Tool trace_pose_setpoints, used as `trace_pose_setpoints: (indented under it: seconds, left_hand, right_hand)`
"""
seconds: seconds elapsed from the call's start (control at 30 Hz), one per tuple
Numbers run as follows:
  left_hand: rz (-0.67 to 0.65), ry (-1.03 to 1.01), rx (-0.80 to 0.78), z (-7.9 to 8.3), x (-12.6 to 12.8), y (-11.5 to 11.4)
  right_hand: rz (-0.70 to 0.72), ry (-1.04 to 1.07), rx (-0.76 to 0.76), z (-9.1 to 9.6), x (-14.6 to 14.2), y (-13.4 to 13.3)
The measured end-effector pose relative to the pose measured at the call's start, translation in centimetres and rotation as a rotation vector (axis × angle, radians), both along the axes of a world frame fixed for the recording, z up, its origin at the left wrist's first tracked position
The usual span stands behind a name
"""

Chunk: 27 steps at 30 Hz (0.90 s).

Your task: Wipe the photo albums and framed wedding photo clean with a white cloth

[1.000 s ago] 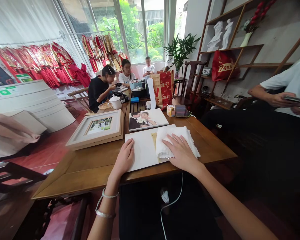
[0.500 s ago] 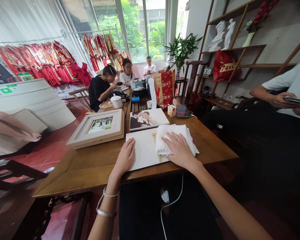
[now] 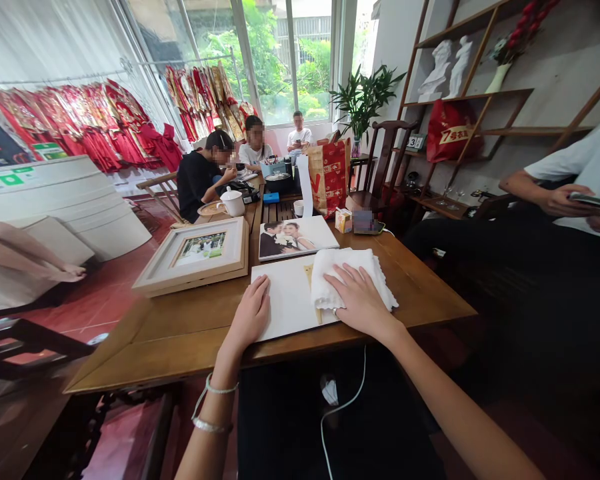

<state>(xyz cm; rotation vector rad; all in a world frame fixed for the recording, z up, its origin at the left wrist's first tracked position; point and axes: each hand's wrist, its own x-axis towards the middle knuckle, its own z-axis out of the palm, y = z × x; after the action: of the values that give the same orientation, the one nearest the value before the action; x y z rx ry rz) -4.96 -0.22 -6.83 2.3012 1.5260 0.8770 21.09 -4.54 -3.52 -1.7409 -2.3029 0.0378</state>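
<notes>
A white photo panel (image 3: 285,303) lies flat on the wooden table in front of me, with a tan figure on its surface partly covered. Along its left edge rests my left hand (image 3: 254,308), fingers stretched out and close together. My right hand (image 3: 357,297) lies with spread fingers on a folded white cloth (image 3: 380,273), which covers the panel's right part. What is printed under the cloth is hidden. Just behind the panel is a second photo panel (image 3: 313,233) showing a couple. To the left sits a pale framed photo (image 3: 195,250) on top of another frame.
Further back on the table (image 3: 415,280) stand a white lidded teapot (image 3: 233,201), a paper bag (image 3: 329,177), a small carton (image 3: 343,221) and a phone (image 3: 367,223). A white cable (image 3: 343,407) hangs by my lap. A person (image 3: 560,180) sits at right; several others sit beyond.
Almost nothing differs. Both hands, the cloth and the panel keep their places.
</notes>
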Motion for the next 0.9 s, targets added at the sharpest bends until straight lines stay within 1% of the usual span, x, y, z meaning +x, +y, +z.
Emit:
trace_pose_setpoints:
  seconds: [0.37,0.9]
  left_hand:
    - [0.003,0.009,-0.014,0.18,0.1,-0.01]
    - [0.019,0.024,-0.035,0.23,0.24,-0.06]
  right_hand:
    - [0.016,0.012,-0.026,0.45,0.09,0.12]
    - [-0.005,0.014,-0.001,-0.04,0.02,0.11]
